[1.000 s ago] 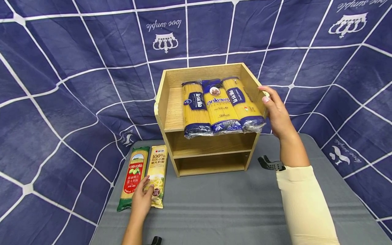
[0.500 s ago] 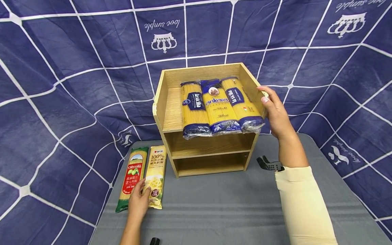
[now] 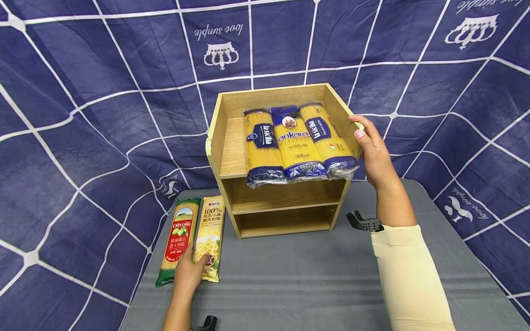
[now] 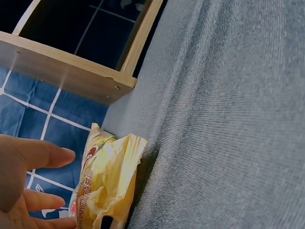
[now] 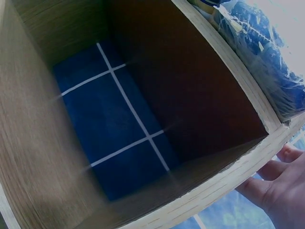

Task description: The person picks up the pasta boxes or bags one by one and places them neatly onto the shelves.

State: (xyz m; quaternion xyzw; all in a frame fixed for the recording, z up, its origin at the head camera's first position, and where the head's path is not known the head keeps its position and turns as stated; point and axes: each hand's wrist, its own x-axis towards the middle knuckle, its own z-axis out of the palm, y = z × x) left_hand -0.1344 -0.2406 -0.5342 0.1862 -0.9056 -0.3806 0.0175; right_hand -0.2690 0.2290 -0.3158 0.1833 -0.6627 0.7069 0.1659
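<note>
A pale yellow pasta packet lies on the grey cloth, left of a small wooden shelf. Over its near end hovers my left hand, thumb and fingers spread. In the left wrist view the thumb stands apart from the yellow packet, with the lower fingers beside it. My right hand grips the shelf's upper right side panel, its thumb at the front edge. The right wrist view shows the fingers along the panel's outer face.
On the top shelf lie three spaghetti packs side by side: a left pack, an Ankara pack and a right pack, their ends overhanging the front. A red-and-green Olivoilà packet lies left of the yellow one. Blue curtains surround the table.
My left hand has shifted slightly left and down, staying over the near end of the yellow packet. The right hand and the packs on the shelf stay in place.
</note>
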